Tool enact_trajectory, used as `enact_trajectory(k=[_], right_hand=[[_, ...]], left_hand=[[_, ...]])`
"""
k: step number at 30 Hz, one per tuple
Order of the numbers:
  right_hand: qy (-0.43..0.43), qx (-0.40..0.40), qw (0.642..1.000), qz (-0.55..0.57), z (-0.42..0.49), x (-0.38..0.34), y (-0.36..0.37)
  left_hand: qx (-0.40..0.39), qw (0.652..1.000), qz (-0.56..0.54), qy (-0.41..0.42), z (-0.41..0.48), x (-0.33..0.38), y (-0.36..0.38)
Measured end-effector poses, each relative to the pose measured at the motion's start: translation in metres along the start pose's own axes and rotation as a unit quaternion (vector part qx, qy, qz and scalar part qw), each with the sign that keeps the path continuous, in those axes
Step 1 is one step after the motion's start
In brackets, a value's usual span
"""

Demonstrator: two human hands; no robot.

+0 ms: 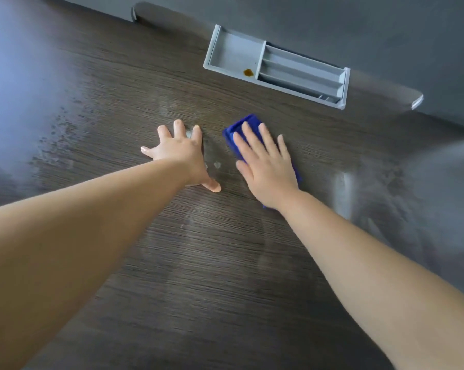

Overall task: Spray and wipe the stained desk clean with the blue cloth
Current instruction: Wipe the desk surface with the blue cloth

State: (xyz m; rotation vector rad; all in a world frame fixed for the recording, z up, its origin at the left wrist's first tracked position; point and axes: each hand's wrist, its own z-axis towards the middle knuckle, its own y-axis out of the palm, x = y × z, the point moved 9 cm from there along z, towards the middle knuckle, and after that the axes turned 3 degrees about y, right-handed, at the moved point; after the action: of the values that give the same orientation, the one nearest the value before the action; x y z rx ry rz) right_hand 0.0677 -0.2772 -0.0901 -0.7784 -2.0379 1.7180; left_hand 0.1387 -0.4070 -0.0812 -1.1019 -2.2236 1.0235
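This looks like an office workstation: a dark wood-grain desk with a grey plastic organiser tray at its far edge, divided into long pen-type slots, and a plain grey partition panel rising directly behind

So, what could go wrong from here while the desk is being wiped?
1. The left hand lies flat on the wet-looking desk, so it may slip or leave prints.
2. The blue cloth under the right hand covers little area; it may miss the droplets between the hands.
3. The brown spot in the grey tray may be overlooked.
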Motion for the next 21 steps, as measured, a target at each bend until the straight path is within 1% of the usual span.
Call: enact_trajectory(k=[1, 2, 3, 4, 5, 6, 8, 9, 10, 11, 12, 14, 15, 16, 17, 18, 19, 20, 21], right_hand=[[-0.062, -0.007, 0.998, -0.013, -0.012, -0.002, 0.004], [-0.102, -0.012, 0.994, -0.021, -0.02, 0.004, 0.004], [-0.114, -0.011, 0.993, -0.023, -0.022, 0.015, 0.003], [-0.096, -0.01, 0.995, -0.021, -0.018, 0.028, 0.001], [-0.053, -0.013, 0.998, -0.013, -0.01, 0.039, -0.002], [0.012, -0.018, 1.0, 0.003, 0.003, 0.048, -0.003], [0.149, 0.001, 0.988, 0.031, 0.024, 0.049, -0.008], [0.189, 0.012, 0.981, 0.036, 0.028, 0.04, -0.01], [0.193, 0.019, 0.98, 0.036, 0.029, 0.026, -0.01], [0.161, 0.018, 0.986, 0.034, 0.025, 0.009, -0.007], [0.103, 0.01, 0.994, 0.026, 0.016, -0.006, -0.004], [-0.047, 0.004, 0.999, -0.006, -0.013, -0.02, 0.002], [-0.101, 0.001, 0.995, -0.019, -0.024, -0.014, 0.003], [-0.129, 0.004, 0.991, -0.028, -0.029, -0.001, 0.002], [-0.122, 0.007, 0.992, -0.035, -0.026, 0.017, 0.001], [-0.084, 0.008, 0.996, -0.034, -0.018, 0.036, -0.001], [-0.018, 0.002, 1.0, -0.022, -0.006, 0.052, -0.004], [0.066, 0.004, 0.998, -0.003, 0.007, 0.063, -0.006], [0.149, 0.016, 0.989, 0.017, 0.018, 0.067, -0.009]], left_hand=[[0.001, 1.0, 0.0, 0.002, 0.0, 0.0, 0.0], [0.0, 1.0, 0.0, 0.003, 0.0, -0.001, 0.0], [-0.001, 1.0, -0.001, 0.005, 0.0, -0.001, 0.001], [-0.001, 1.0, -0.002, 0.006, 0.0, -0.001, 0.001], [0.001, 1.0, -0.004, 0.007, 0.0, 0.0, 0.0], [0.002, 1.0, -0.006, 0.006, 0.0, -0.001, 0.0], [0.004, 1.0, -0.012, 0.006, -0.001, 0.0, -0.001], [0.006, 1.0, -0.012, 0.007, -0.001, 0.0, -0.002], [0.009, 1.0, -0.012, 0.008, -0.002, 0.0, -0.001], [0.011, 1.0, -0.012, 0.008, -0.001, 0.0, -0.002], [0.013, 1.0, -0.012, 0.009, -0.001, 0.0, -0.002], [0.016, 1.0, -0.012, 0.013, -0.001, 0.0, -0.002], [0.016, 1.0, -0.011, 0.014, -0.001, 0.0, -0.002], [0.015, 1.0, -0.01, 0.016, -0.001, -0.001, -0.002], [0.014, 1.0, -0.009, 0.017, -0.001, -0.001, -0.002], [0.015, 1.0, -0.009, 0.017, -0.001, -0.001, -0.002], [0.016, 1.0, -0.01, 0.018, -0.001, -0.001, -0.002], [0.017, 1.0, -0.009, 0.018, -0.001, -0.001, -0.002], [0.019, 1.0, -0.009, 0.018, -0.001, -0.001, -0.003]])
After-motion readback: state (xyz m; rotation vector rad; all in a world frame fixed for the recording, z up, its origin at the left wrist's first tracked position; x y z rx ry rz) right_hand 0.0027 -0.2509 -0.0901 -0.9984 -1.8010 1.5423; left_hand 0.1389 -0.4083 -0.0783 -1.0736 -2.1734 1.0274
